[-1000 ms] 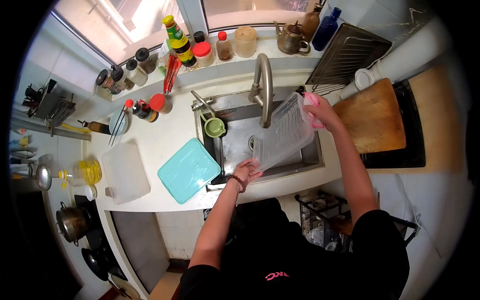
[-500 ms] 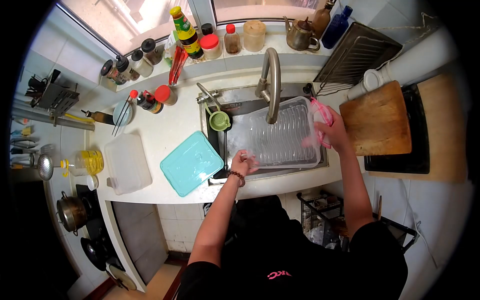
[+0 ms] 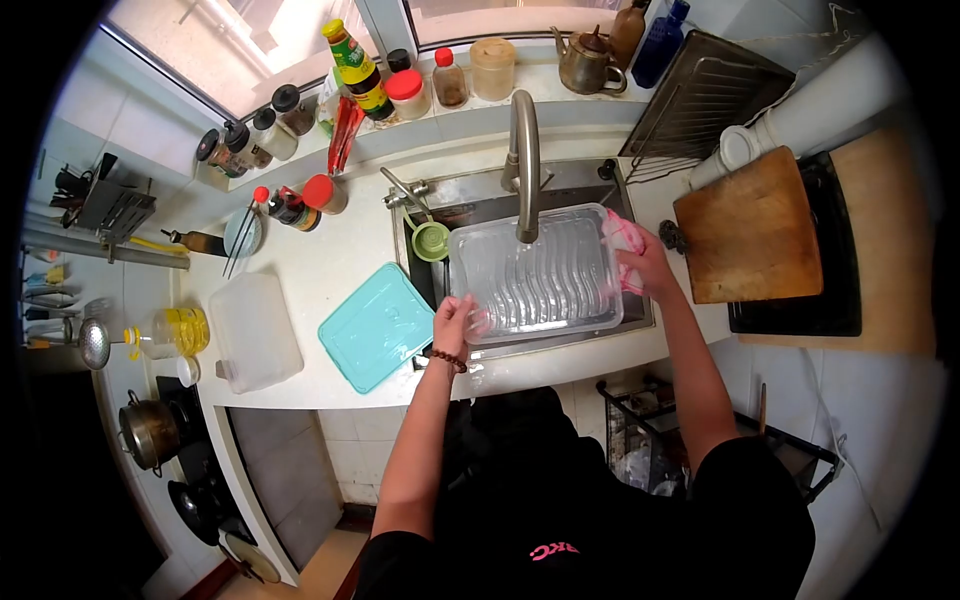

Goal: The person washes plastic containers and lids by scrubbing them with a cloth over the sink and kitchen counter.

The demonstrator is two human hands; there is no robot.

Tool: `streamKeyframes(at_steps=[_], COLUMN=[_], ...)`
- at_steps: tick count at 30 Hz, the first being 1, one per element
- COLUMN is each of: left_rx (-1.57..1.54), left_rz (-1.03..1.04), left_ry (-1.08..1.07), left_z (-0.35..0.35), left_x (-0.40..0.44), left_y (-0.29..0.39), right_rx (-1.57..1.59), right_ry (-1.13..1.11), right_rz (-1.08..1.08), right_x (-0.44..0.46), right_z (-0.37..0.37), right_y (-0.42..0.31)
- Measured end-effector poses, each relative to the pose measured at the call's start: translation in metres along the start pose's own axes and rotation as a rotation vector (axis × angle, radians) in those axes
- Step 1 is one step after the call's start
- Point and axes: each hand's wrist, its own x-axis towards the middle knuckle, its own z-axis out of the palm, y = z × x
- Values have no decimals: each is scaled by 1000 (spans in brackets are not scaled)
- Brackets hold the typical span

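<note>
A clear plastic container (image 3: 535,275) with a wavy ribbed base lies level over the sink (image 3: 570,190), beneath the faucet (image 3: 526,165). My left hand (image 3: 455,322) grips its lower left corner. At its right end my right hand (image 3: 648,265) is closed around a pink and white cloth (image 3: 622,240), pressed to the container's edge. A green strainer cup (image 3: 430,241) rests at the sink's left side. On the counter left of the sink are a turquoise lid (image 3: 375,327) and, farther left, a second translucent container (image 3: 255,332).
Jars and bottles line the windowsill, with a metal teapot (image 3: 590,63) at its right. A wooden board (image 3: 750,230) stands right of the sink. A bowl with chopsticks (image 3: 243,233) and an oil bottle (image 3: 180,332) are at the left.
The container has gone from tilted to level and shifted left over the sink. Both hands moved with it; a dark scrubber right of the sink now shows.
</note>
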Motion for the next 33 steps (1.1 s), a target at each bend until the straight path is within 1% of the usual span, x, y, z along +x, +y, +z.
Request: streamKeyframes(at_steps=[1, 2, 4, 5, 6, 7, 8, 10, 12, 13, 14, 15, 16, 18, 19, 21, 22, 24, 25, 27, 29, 30, 31, 32, 33], left_rx=[68, 69, 271, 343, 342, 320, 297, 333, 268, 269, 306, 343, 343, 348, 347, 422, 418, 488, 486, 522, 549, 575, 577, 523, 470], left_rz=[37, 36, 252, 332, 336, 320, 304, 352, 391, 390, 427, 465, 467, 521, 525, 596, 594, 667, 670, 723, 738, 753, 751, 739, 726], left_ry=[18, 23, 232, 255, 260, 226, 194, 201, 218, 223, 238, 252, 258, 312, 314, 357, 355, 357, 356, 425, 429, 431, 427, 421, 414], left_z=[-1, 1, 7, 1, -4, -9, -13, -14, -10, -8, -7, -6, -5, -2, 1, 8, 12, 17, 20, 23, 14, 10, 8, 7, 5], left_x=[-3, -8, -15, -12, -12, -13, -14, -23, -30, -34, -37, -39, -41, -50, -51, -54, -55, -58, -59, -64, -62, -61, -60, -58, -57], left_y=[6, 7, 11, 10, 12, 16, 16, 21, 24, 26, 29, 33, 35, 36, 38, 36, 34, 36, 38, 38, 37, 36, 35, 36, 36], right_rx=[-86, -171, -218, -421, -625, -798, -797, -915, -930, -928, -1008, -1088, -1085, -1193, -1192, -1155, -1159, -1075, -1077, -1075, -1097, -1095, -1004, -911, -908], right_ry=[-7, -14, 4, 68, 131, 236, 228, 87, -140, -144, -213, -282, -287, -338, -340, -502, -501, -441, -440, -110, -96, -94, -27, 41, 48], right_rz=[14, 27, -12, -7, -5, -198, -199, -423, -411, -409, -384, -360, -362, -224, -228, -384, -382, -270, -273, -69, 132, 135, 122, 105, 105], right_x=[5, 10, 17, 16, 15, 14, 11, 0, -15, -21, -25, -26, -20, -11, -8, -13, -13, -11, -3, 7, 14, 15, 17, 22, 27], right_z=[2, 3, 17, 24, 37, 48, 55, 85, 123, 140, 155, 163, 164, 165, 167, 169, 166, 163, 153, 118, 87, 69, 51, 37, 27], right_y=[9, 22, 35, 41, 39, 47, 54, 58, 63, 63, 62, 61, 64, 71, 72, 74, 76, 88, 101, 125, 107, 111, 118, 127, 138])
